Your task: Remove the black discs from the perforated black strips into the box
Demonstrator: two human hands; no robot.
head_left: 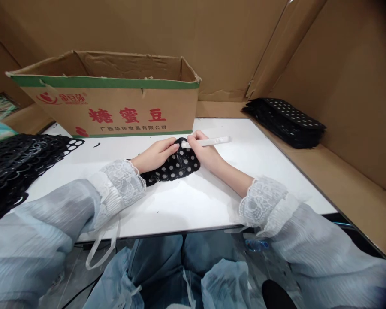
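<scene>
My right hand [203, 150] pinches a white pen [217, 141] between thumb and fingers, and my left hand [157, 154] is closed on the upper left part of a dotted black cloth [180, 166], its thumb beside the pen's left end. The cloth lies near the middle of the tabletop [186, 206], reaching from under my left hand across to my right, most of it nearer to me than my fingers. Its long axis slants, the lower left end toward the tabletop's near left corner, the other toward the far edge. The pen lies almost level with that far edge, its left end at the cloth and its right end pointing to the right edge. An open-topped box [125, 111] stands along the far edge, left of centre; its front wall hides its floor from me. Black lace [22, 163] is heaped at the left edge, and a dotted stack [289, 122] sits just past the far right corner.
</scene>
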